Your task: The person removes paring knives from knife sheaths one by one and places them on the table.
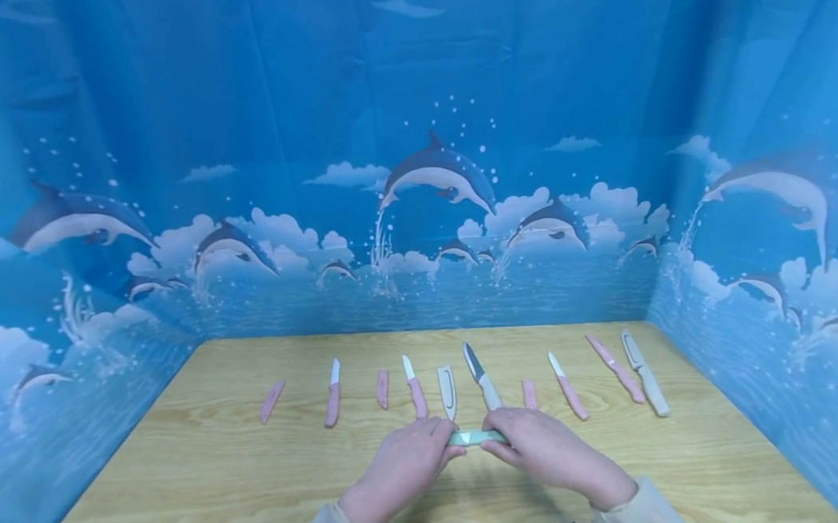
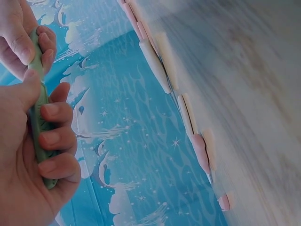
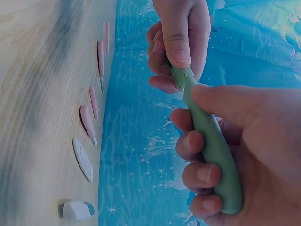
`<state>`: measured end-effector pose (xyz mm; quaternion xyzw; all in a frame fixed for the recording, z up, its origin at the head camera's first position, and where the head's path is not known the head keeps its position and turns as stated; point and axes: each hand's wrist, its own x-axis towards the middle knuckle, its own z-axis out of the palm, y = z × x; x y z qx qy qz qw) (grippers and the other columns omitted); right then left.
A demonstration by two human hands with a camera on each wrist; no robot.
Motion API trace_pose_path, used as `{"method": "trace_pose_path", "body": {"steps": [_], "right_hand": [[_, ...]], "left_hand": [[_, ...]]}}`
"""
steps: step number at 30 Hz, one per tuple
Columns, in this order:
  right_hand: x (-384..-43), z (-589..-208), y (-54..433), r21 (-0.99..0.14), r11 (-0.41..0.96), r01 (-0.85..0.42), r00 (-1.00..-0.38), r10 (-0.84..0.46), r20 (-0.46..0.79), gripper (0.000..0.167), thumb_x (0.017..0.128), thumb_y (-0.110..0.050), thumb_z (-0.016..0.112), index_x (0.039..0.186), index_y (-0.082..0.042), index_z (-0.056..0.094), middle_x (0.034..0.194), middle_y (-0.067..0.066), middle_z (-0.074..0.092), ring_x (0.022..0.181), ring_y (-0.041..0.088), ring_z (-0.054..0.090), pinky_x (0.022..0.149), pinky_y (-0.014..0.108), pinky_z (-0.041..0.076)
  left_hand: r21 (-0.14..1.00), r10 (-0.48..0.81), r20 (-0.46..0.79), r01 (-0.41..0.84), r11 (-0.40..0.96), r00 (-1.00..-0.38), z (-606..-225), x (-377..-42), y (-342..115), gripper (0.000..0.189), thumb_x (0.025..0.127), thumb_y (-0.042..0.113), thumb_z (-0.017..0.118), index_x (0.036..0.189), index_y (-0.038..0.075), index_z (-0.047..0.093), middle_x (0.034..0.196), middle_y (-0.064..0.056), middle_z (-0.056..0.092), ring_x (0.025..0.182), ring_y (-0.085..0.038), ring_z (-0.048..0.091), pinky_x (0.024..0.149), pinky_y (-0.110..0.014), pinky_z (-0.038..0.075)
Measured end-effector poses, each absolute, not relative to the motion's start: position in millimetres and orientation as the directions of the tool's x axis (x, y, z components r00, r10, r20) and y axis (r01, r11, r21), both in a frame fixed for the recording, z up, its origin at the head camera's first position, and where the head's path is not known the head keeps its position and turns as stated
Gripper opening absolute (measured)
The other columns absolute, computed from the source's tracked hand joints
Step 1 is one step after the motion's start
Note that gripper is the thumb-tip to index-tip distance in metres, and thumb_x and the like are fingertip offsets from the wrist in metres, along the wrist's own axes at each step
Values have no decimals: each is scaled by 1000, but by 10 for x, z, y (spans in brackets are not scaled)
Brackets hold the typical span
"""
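Observation:
Above the front middle of the table, both hands hold a green-handled knife and its green sheath, end to end. My right hand has its fingers curled round the smooth handle, thumb laid along it. My left hand grips the sheath, with its fingers wrapped about it in the left wrist view. A small pale strip shows where the two pieces meet in the right wrist view; most of the blade is hidden. Just beyond the hands lie a white-handled knife with a dark blade and a white sheath.
Pink-handled knives lie bare at left, centre-left and right. Pink sheaths lie among them. A sheathed pink knife and a sheathed white knife are far right. A blue dolphin curtain surrounds the wooden table.

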<state>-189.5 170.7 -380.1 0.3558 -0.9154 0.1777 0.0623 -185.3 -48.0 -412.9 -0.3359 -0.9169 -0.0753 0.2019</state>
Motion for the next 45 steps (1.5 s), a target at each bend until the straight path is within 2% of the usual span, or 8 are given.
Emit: {"method": "trace_pose_path", "body": {"steps": [8,17,29,35,45], "right_hand": [[-1900,-3786,1710,-303,676,-671,-740,-636,219,21,97,-35,56,93,-16,62,78,-14,54,63,-3,43,57,19,43],[-1905,-3787,1717,-281,673,-684,-729,-648,223,17,97,-31,58,93,-16,64,80,-14,58,67,-4,48,61,21,48],[-1911,-3767,1742,-294,650,-700,-711,-671,211,21,98,-34,55,95,-16,65,83,-12,61,70,-4,51,62,22,50],[-1911,-3769,1742,-302,665,-683,-727,-659,195,16,97,-30,58,96,-15,66,84,-13,61,71,-5,51,65,21,51],[-1924,-3763,1765,-292,652,-700,-712,-670,209,15,97,-28,58,96,-15,65,83,-12,61,67,-5,48,61,20,48]], "left_hand": [[5,587,421,649,761,-692,-4123,-1847,-481,24,97,39,52,99,16,57,81,8,60,63,-1,49,50,-10,38],[-14,596,450,662,749,-665,-4148,-1852,-486,21,95,37,56,99,16,57,81,8,61,63,-2,50,50,-10,38],[6,598,423,662,750,-681,-4124,-1852,-483,22,95,37,55,100,17,57,84,8,62,65,-3,52,51,-11,39],[21,596,403,658,752,-694,-4126,-1864,-485,21,95,37,55,100,17,57,83,8,62,65,-2,51,51,-10,38],[37,593,360,646,762,-720,-4116,-1875,-497,21,96,37,54,103,18,58,86,8,63,69,-1,54,53,-10,41]]}}
